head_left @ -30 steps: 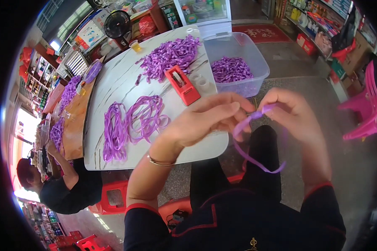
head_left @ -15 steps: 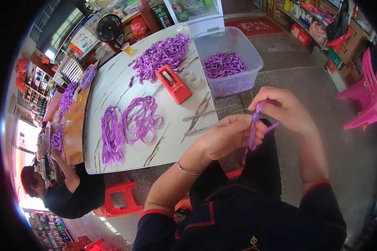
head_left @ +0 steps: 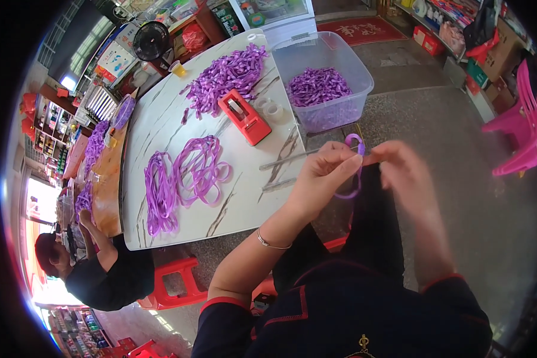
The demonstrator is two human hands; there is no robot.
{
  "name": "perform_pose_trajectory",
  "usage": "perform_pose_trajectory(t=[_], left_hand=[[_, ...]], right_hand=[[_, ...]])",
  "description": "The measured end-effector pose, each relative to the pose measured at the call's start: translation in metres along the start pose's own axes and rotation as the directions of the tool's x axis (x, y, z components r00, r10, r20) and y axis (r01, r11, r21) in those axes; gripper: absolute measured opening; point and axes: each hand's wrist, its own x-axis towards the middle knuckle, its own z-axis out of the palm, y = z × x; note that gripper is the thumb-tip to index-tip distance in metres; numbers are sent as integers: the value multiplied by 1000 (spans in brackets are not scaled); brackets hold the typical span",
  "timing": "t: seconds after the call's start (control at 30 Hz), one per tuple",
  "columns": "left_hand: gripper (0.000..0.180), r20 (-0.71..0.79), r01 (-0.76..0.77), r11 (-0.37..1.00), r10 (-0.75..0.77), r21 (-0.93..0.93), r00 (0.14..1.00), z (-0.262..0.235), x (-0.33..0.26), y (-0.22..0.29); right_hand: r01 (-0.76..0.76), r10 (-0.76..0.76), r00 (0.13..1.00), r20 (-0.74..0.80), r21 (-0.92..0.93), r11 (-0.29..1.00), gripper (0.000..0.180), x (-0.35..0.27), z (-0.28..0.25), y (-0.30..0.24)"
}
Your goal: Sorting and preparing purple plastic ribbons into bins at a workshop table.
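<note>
Left hand point(head_left: 331, 173): thumb and forefinger pinched together on a purple ribbon point(head_left: 360, 145), other fingers curled behind. Right hand point(head_left: 407, 176): blurred; thumb and index extended toward the left thumb tip, meeting or nearly meeting it. Cannot tell whether the right fingers grasp the ribbon. Ribbon position: a small curl stands above the left fingertips, a larger loop hangs below them; both lie in front of the body, just off the table's right edge.

Left wrist raised, thin bracelet point(head_left: 271, 243) above it on the forearm; forearm slants up from lower left, past the table's near right corner. Right forearm rises almost straight from the lower edge, also blurred. Dark-trousered legs point(head_left: 373, 224) beneath the hands.

White marbled table point(head_left: 240, 179) to the left. Nearest the left hand: two thin grey rods point(head_left: 286, 159), near the table's right edge. Beyond them, a red tape dispenser point(head_left: 255, 132) with clear tape rolls point(head_left: 274, 111) beside it. Further back, a heap of purple ribbon pieces point(head_left: 230, 74); toward the near left, two loose ribbon hanks point(head_left: 161, 194). Translucent bin point(head_left: 334, 114), part filled with purple pieces, stands beyond the hands, beside the table. Far left: a seated co-worker point(head_left: 110, 277) by a red stool point(head_left: 179, 283). Far right: pink chairs point(head_left: 525, 137).
</note>
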Motion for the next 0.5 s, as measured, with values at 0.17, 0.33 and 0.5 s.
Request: perform_pose_trajectory(t=[0.17, 0.33, 0.5], left_hand=[[16, -49, -105, 960, 122, 259, 991, 3, 7, -8], [15, -28, 323, 943, -326, -80, 945, 3, 5, 6], [15, -8, 246, 849, -282, -468, 959, -5, 6, 8]], right_hand=[[-271, 251, 961, 113, 210, 939, 29, -5, 23, 10], [-340, 314, 935, 164, 162, 926, 25, -23, 25, 25], [-335, 319, 932, 171, 75, 939, 20, -71, 27, 59]])
